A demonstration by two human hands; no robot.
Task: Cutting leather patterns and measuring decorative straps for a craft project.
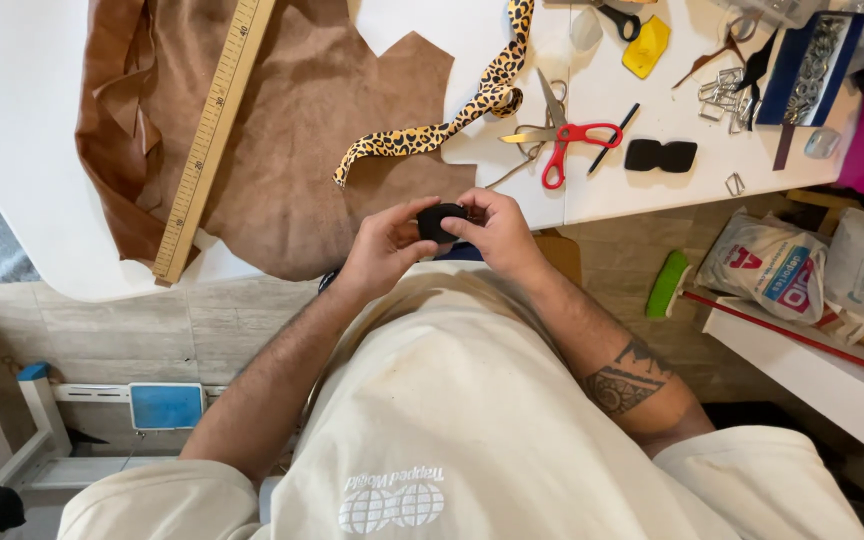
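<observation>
Both my hands meet at the white table's (22, 130) near edge, just above my cream shirt. Between them is a small black piece (436, 221), dark and rounded, likely leather. My left hand (384, 248) pinches its left side with thumb and fingers. My right hand (499, 230) grips its right side, fingers curled over the top. Much of the piece is hidden by my fingers. A tattoo shows on my right forearm.
A brown leather hide (302, 120) lies on the table under a wooden ruler (214, 130). A leopard-print strap (472, 105), red-handled scissors (564, 140), a black pen (614, 138), a black bow-shaped piece (660, 155), metal buckles (722, 90) and a blue tray (812, 60) lie to the right. Sacks (767, 265) sit on the floor.
</observation>
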